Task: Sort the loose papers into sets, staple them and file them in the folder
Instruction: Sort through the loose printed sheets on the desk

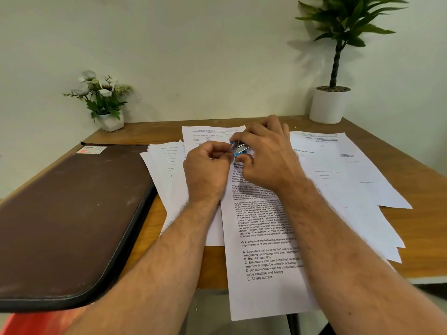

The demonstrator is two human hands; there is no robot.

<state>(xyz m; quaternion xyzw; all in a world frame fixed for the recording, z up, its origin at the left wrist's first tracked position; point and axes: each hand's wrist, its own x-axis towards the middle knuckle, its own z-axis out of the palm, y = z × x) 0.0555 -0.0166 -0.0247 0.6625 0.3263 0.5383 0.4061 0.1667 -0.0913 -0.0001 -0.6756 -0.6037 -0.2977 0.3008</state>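
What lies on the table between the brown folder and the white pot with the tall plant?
In the head view, loose papers cover that stretch between brown folder and white pot, with both hands holding a blue stapler.

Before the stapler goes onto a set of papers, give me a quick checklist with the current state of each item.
1. Stapler in hand: ok, both the left hand and right hand hold it.
2. Stapler loaded and closed: cannot tell, fingers hide it.
3. Papers sorted into squared sets: not ok, the sheets lie fanned and overlapping.
4. Front question sheet fully on the table: not ok, it overhangs the near edge.
5. Folder ready for filing: not ok, closed.
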